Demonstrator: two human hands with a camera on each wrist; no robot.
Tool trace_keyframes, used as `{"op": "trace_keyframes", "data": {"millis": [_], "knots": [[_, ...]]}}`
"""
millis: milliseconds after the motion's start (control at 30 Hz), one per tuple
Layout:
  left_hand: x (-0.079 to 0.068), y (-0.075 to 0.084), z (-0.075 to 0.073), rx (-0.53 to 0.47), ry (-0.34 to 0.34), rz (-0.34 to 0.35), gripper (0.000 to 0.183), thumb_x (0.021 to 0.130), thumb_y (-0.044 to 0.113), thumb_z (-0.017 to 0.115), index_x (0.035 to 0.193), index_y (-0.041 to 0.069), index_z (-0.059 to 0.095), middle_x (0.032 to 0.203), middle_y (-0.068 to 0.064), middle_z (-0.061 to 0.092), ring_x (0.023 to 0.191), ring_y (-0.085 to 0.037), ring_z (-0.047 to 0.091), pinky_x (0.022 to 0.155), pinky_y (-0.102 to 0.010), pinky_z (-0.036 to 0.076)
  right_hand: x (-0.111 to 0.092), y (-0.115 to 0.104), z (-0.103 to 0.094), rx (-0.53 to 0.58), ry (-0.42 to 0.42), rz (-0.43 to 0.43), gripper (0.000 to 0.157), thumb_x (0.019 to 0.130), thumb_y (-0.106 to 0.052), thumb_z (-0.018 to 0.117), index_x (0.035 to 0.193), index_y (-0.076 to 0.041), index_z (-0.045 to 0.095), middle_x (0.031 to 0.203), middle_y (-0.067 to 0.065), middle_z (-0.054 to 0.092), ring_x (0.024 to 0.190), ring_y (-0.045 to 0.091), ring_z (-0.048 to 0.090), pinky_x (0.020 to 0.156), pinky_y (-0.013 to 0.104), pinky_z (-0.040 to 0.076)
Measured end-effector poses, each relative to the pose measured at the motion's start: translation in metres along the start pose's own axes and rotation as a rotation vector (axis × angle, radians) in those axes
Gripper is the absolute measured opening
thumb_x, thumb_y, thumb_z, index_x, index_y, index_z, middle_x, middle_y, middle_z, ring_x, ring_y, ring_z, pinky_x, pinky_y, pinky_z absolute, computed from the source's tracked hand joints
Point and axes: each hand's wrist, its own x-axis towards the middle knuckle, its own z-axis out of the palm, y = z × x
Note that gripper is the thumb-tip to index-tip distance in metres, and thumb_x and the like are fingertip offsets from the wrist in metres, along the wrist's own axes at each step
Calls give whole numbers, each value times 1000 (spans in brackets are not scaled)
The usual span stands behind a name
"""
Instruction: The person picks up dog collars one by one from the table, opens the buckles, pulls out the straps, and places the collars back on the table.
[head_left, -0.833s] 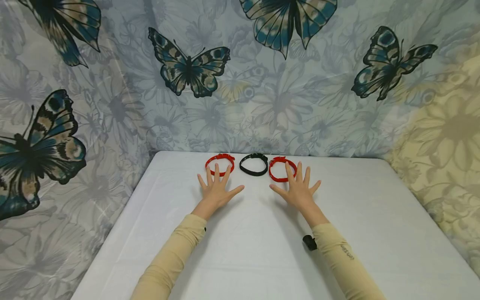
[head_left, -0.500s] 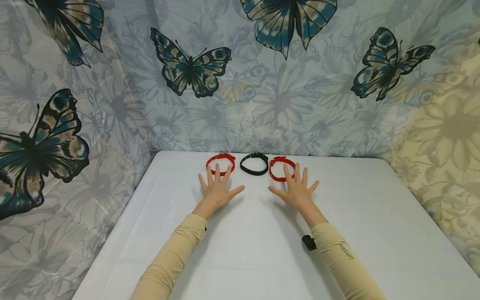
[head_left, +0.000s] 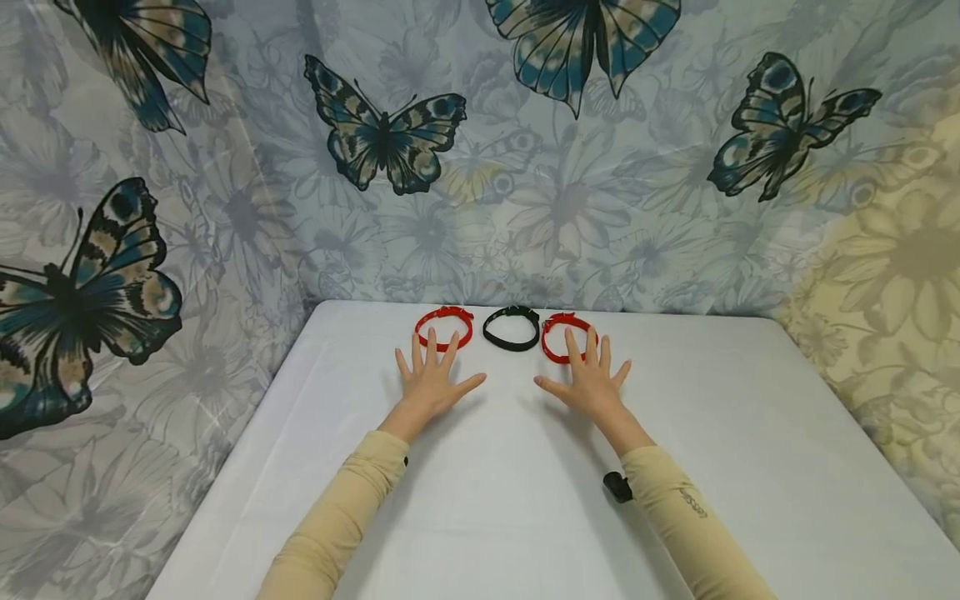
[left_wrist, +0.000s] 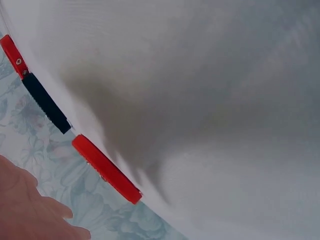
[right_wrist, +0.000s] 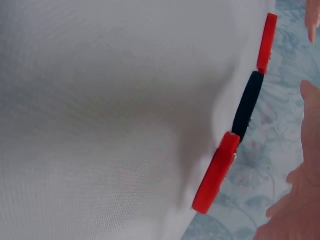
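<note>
A red buckled collar [head_left: 453,311], a black collar [head_left: 511,346] and a second red collar [head_left: 558,359] lie in a row near the table's far edge. My left hand [head_left: 431,390] is spread with straight fingers, its fingertips overlapping the left red collar's near side in the head view. Similarly splayed, my right hand [head_left: 594,390] reaches over the near part of the right red collar. Neither hand holds anything. The left wrist view has the left red collar [left_wrist: 106,169] closest to the left hand [left_wrist: 30,210]; the right wrist view has the right red collar [right_wrist: 215,175] closest to the right hand [right_wrist: 300,205].
A white cloth covers the table [head_left: 510,500]. Behind and beside it hangs a curtain [head_left: 562,208] printed with butterflies and flowers. A small black object [head_left: 618,487] sits at the right sleeve's cuff.
The right hand has drifted slightly left, with its fingers a little closer together. The left hand has barely moved. The collars lie as before, while the head view has shifted slightly.
</note>
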Motion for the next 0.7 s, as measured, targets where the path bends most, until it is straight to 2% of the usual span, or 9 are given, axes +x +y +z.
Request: {"op": "trace_keyframes", "data": {"millis": [233,367,567,700], "knots": [[-1,1,5,21,29,4,99,80,86,36,158,29,12,162,-17,0,145,-39,-16,109,-65,-10,0,1,3,-5,20,-17,110,79,-69,64,157,-14,9,160,24,0,144,46,-3,101,78,-3],[0,0,6,-6,34,11,101,80,86,36,158,28,12,162,-17,1,146,-40,-9,110,-66,-6,1,-1,4,1,-2,-20,109,80,-68,64,158,-14,9,160,23,2,144,45,-4,103,76,1],[-1,-4,7,-107,14,4,103,81,85,38,158,24,9,162,-16,1,147,-39,-1,112,-64,1,3,-3,10,104,1,-71,104,83,-60,67,156,-8,14,159,26,7,142,49,9,105,73,15],[0,-8,4,-222,21,14,102,84,77,46,157,14,14,161,-18,5,147,-38,5,115,-59,5,7,-5,15,217,10,-118,96,87,-47,68,153,0,18,156,30,13,139,52,14,102,73,24]]}}
